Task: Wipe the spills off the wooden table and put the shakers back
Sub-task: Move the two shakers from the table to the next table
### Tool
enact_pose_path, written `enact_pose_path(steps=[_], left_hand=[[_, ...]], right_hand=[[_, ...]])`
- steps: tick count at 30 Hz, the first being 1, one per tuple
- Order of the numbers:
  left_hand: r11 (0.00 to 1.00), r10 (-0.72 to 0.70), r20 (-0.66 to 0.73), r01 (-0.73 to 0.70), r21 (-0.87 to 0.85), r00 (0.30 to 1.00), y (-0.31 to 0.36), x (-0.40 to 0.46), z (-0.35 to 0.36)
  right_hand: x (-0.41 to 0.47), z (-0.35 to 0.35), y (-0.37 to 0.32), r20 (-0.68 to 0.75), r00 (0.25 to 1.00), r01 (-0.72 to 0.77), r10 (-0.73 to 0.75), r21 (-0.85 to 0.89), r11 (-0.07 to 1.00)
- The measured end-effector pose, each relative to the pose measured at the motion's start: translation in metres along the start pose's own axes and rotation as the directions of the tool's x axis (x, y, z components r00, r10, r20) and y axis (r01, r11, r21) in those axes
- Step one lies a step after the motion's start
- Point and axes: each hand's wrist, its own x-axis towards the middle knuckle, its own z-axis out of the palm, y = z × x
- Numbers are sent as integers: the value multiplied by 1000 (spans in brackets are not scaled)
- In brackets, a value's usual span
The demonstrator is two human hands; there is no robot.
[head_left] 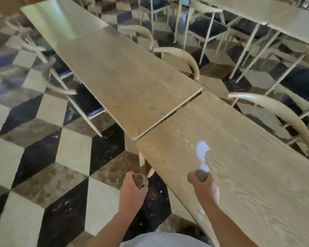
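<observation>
Each hand carries one shaker. The left hand [132, 191] is wrapped around a brown shaker [140, 180], holed top visible and tilted forward, held over the checkered floor [43, 157] just off the near table's left edge. The right hand [204, 188] is clenched around a second shaker [201, 174], only its blurred brown top showing above the fingers; it sits over the near wooden table [248, 175], and whether its base touches the surface cannot be told.

A white spill [202, 150] lies on that table directly beyond the right hand, as a larger patch with a smaller blob trailing toward the shaker. A further white smear [202, 215] shows near the table's left edge, beside the right forearm.

A second wooden table [114, 72] abuts the near one at an angle, a narrow gap between the two tops; its surface is bare, with glare at the far end. Pale curved-back chairs [275, 111] with dark seats stand along both sides. More tables and chairs fill the upper right
</observation>
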Motion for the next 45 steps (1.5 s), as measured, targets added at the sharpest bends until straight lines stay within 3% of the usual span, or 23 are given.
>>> enact_pose_path(steps=[3, 10, 19, 29, 36, 39, 45], left_hand=[[999, -16, -77, 13, -38, 997, -26, 31, -47], [980, -128, -187, 96, -171, 974, -68, 72, -108], [988, -116, -219, 89, -126, 969, -74, 146, -134], [991, -34, -73, 43, 130, 997, -21, 287, -182], [957, 40, 68, -58, 284, 997, 24, 367, -160], [937, 50, 174, -106, 334, 983, 46, 390, -146], [876, 192, 387, -336, 346, 902, 83, 450, -124]], right_hand=[[-15, 50, -38, 13, 1000, -16, 15, 52, 999], [-33, 127, -102, 186, 968, 192, -166, -127, 973], [19, 195, -178, 264, 922, 341, -284, -201, 918], [102, 244, -260, 258, 943, 252, -209, -146, 957], [147, 240, -289, 317, 946, 104, -63, -117, 988], [165, 236, -292, 371, 928, 93, -27, -161, 983], [196, 233, -309, 242, 966, -46, 93, -191, 980]])
